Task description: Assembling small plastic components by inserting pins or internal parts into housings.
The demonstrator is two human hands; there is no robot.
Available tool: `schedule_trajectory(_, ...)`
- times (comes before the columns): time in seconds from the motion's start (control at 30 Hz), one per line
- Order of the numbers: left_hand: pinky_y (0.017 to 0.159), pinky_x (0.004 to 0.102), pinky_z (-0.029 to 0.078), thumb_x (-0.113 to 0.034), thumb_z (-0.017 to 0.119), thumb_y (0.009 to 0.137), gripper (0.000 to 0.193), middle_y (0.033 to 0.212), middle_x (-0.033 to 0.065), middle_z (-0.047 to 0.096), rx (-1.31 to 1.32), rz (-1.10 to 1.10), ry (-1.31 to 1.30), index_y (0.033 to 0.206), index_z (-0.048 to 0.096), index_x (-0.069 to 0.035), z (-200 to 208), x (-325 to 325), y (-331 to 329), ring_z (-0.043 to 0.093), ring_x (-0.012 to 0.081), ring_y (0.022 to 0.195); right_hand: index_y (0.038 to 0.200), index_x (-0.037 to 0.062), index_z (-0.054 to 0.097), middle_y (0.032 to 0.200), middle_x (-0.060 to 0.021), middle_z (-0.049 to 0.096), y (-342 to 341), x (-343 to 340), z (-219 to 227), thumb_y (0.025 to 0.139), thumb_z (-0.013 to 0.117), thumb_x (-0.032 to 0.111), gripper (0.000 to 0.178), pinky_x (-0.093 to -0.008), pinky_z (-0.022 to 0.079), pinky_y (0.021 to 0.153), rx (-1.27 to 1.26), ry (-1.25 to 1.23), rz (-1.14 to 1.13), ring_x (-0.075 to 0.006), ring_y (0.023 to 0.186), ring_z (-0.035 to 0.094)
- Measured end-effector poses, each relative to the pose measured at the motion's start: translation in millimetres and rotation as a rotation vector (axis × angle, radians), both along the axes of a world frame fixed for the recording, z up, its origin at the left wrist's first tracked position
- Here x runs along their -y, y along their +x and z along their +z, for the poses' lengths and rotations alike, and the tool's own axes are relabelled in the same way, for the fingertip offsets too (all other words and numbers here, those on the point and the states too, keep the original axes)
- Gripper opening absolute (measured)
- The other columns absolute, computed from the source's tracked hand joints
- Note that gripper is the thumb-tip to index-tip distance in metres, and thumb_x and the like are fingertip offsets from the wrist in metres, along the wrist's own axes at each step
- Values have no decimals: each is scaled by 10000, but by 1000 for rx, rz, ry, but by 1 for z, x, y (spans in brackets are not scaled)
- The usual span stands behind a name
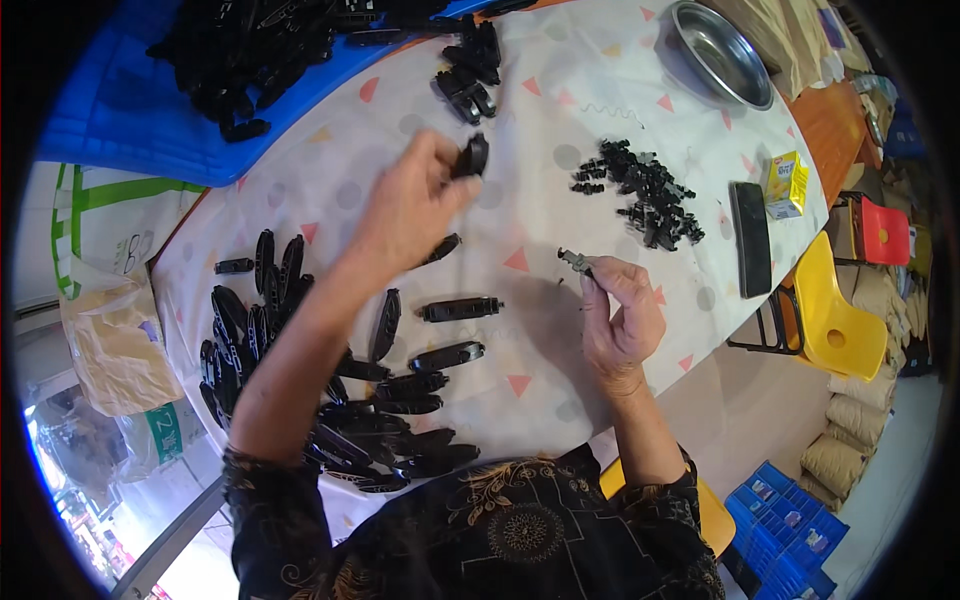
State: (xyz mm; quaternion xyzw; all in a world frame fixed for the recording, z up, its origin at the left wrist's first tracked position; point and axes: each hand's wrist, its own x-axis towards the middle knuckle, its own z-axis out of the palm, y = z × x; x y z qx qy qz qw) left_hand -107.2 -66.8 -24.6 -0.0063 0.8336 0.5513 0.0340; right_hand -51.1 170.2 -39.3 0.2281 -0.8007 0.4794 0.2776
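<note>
My left hand (415, 195) reaches over the far middle of the table, its fingers closed on a black plastic part (472, 157). Beyond it lies a small group of similar black parts (466, 85). Pinched between thumb and fingers, a small grey-black clip-like piece (575, 262) is in my right hand (622, 312). A heap of small black pieces (650, 190) is spread to the right. Under and beside my left forearm are many long black plastic parts (370, 435); a few, such as one long part (461, 309), lie singly between my arms.
A blue tray (130, 140) heaped with black parts stands far left. At the right are a metal bowl (722, 55), a black phone (751, 240) and a yellow box (787, 186). Yellow (845, 315) and red chairs (886, 235) and blue crates (785, 530) stand beyond the table.
</note>
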Motion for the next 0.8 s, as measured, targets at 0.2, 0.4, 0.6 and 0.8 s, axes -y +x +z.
schedule_trajectory(0.2, 689, 249, 536, -100, 545, 935, 326, 1041, 108, 659, 397, -4, 677, 1232, 446, -8, 28, -48, 73, 626, 112, 850, 924, 1, 561, 845, -167, 649, 16, 6, 7, 705, 676, -144, 287, -274, 496, 566, -70, -15, 8, -226, 651, 614)
schedule_trajectory(0.4, 700, 234, 527, -98, 539, 942, 355, 1029, 95, 659, 402, 34, 711, 1274, 434, -33, 36, -60, 95, 611, 90, 857, 964, 14, 546, 918, -170, 626, 27, 10, 11, 752, 648, -153, 288, -299, 488, 634, -49, -36, 61, -236, 759, 606)
schedule_trajectory(0.6, 693, 238, 528, -89, 524, 950, 337, 946, 63, 639, 321, 19, 711, 1267, 432, -24, 37, -65, 104, 602, 83, 841, 953, 20, 548, 881, -150, 612, 31, 15, 16, 725, 660, -156, 308, -295, 479, 608, -62, -42, 77, -235, 726, 593)
schedule_trajectory(0.8, 698, 242, 533, -68, 497, 956, 353, 935, 56, 597, 314, 47, 724, 1292, 392, -39, 35, -69, 108, 576, 79, 831, 956, 20, 556, 843, -138, 598, 35, 16, 18, 706, 663, -161, 326, -290, 470, 589, -12, -18, 69, -230, 701, 581)
